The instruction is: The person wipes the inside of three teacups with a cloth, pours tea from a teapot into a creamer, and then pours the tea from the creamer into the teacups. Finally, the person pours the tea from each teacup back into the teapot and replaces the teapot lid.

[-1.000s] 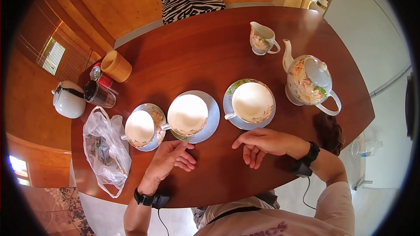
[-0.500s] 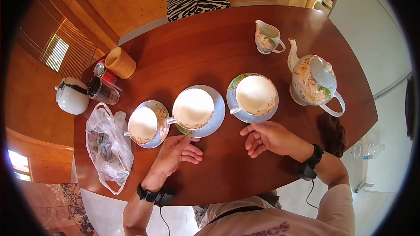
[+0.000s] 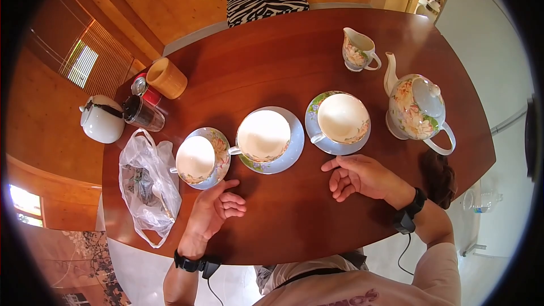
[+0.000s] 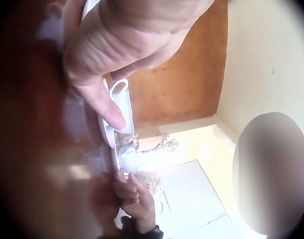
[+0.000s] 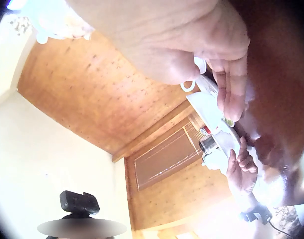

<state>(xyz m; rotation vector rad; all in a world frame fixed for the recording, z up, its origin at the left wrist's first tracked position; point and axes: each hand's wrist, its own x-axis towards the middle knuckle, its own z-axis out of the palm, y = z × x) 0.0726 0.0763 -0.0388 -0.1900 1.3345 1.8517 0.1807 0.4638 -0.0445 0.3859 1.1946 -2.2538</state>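
In the head view, three flowered teacups with saucers stand in a row. My left hand is empty with relaxed fingers, its fingertips right by the edge of the small left saucer under the small cup. The middle cup sits on a blue saucer. My right hand, loosely curled and empty, is just in front of the right cup and its saucer. From the left wrist, a cup handle shows beyond the left thumb.
A flowered teapot and a creamer stand at the right. At the left are a plastic bag, a dark-lidded jar, a red can, a wooden cup and a white lidded pot. Brown cloth lies near the right edge.
The head view has turned slightly, so everything on the table appears farther right. My left hand has drawn left and a little back from the middle saucer; my right hand stays before the right cup.
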